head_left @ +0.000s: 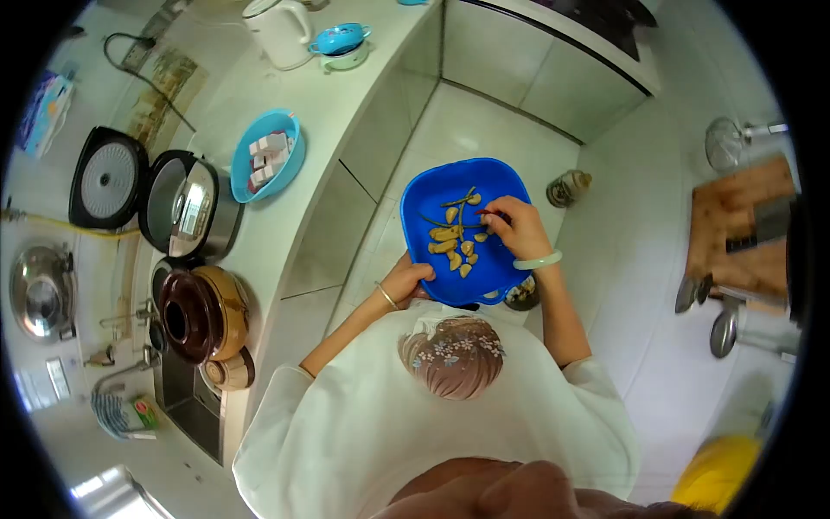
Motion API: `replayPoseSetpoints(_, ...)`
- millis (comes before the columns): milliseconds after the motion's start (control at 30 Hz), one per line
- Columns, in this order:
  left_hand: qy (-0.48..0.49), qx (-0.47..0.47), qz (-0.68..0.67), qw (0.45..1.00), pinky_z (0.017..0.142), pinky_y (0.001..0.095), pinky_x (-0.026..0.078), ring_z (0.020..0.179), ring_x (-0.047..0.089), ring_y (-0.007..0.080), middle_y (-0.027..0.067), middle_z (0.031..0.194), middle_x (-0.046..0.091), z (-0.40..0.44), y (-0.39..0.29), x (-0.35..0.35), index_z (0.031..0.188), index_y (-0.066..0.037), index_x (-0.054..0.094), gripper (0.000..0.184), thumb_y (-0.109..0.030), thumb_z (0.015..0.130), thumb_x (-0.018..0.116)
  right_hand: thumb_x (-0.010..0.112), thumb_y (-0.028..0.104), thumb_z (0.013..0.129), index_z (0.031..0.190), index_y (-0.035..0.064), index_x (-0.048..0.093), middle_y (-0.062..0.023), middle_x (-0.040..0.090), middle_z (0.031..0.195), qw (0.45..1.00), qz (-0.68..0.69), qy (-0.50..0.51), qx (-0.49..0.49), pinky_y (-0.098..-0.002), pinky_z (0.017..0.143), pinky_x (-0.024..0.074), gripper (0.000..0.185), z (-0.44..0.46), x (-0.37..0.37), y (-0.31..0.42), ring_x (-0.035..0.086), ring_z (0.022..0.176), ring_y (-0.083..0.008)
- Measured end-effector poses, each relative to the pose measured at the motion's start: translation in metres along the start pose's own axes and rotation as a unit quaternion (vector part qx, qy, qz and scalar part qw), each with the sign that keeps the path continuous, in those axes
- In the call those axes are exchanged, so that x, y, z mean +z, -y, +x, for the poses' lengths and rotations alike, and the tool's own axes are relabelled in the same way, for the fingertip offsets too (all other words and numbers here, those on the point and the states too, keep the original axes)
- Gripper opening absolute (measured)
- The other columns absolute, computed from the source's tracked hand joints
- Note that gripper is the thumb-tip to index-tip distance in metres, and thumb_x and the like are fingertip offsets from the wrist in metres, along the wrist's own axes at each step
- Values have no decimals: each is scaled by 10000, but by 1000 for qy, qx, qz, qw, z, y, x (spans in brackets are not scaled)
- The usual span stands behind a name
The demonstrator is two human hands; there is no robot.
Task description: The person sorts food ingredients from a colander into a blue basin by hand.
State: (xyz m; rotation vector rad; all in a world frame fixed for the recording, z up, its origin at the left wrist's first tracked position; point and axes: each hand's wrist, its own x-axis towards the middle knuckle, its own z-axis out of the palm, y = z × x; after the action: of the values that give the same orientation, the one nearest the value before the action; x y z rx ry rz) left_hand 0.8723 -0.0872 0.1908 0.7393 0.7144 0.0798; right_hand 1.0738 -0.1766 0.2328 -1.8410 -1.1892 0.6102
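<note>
My left hand (408,281) grips the near left rim of a blue plastic basin (424,208), thumb over the edge. The basin is tilted toward me in front of my body. Inside lie several pale yellow pieces (465,271) that look like garlic cloves or ginger slices, and a few thin green pepper-like strips (430,221). Over the basin's right side, my right hand (516,227) is closed in a pinch on a thin, dark red chili pepper (491,213). Most of the chili is hidden by the fingers.
On the counter (298,208) to the left stand a light blue bowl (296,156) with white blocks, an open rice cooker (194,208), a brown clay pot (226,311) and a white kettle (281,35). Jars (568,189) stand on the floor beside the right wall.
</note>
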Motion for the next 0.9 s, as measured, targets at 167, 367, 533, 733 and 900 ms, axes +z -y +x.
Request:
replayPoseSetpoints(167,-29,35,-62,997,403,261,478,496,499,110,57,792,496,5,-10,29,1186,-23,251,617,6,598,435,512,101,797,861,-12,536,-68,565,756,920,342,144,122,-171,414,410,132,30,-24,-7,477,489,-62)
replayPoseSetpoints(367,-58,79,-83,992,433,279,499,534,534,144,74,841,504,5,-12,5,1167,-15,295,584,1,600,431,497,112,812,910,-27,514,-94,574,776,821,502,223,158,-170,418,426,170,64,-19,-5,490,486,-68)
replayPoseSetpoints(533,-118,102,-122,980,490,313,521,659,571,175,99,942,511,-7,-26,-5,1186,-14,288,605,-5,597,425,512,122,801,942,-21,510,-80,570,766,817,477,288,150,-183,405,407,201,104,10,3,494,493,-84)
replayPoseSetpoints(733,-104,121,-118,980,671,364,516,897,550,242,143,1108,465,13,-53,-25,1213,19,262,619,-11,618,433,554,98,756,1025,17,509,-58,546,833,951,134,269,77,-189,432,409,284,139,31,-2,493,551,-68)
replayPoseSetpoints(900,-87,140,-167,972,654,436,510,935,530,270,135,1103,461,60,-84,-63,1214,-40,267,626,-46,615,450,593,109,716,1004,28,528,-77,548,838,980,50,191,0,-240,557,443,306,198,25,-13,529,611,-131)
